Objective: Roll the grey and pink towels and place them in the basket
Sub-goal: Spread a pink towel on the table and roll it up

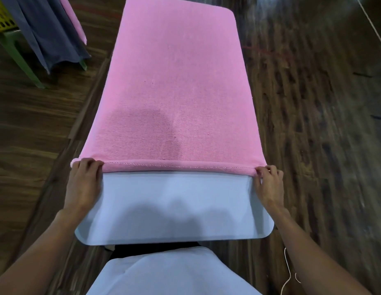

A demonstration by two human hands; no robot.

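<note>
Wooden floor; two hands pinch one pink towel.

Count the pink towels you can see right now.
2: one pink towel spread on the table, both hands gripping its near edge; another pink piece hanging top left beside grey cloth. More may be hidden.

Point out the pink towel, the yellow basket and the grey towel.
Pink terry towel [174, 81]: head view, middle of its flat spread.
Yellow plastic lattice basket [1, 18]: head view, its side wall, top left.
Grey towel [46, 39]: head view, its hanging folds beside the basket.
</note>
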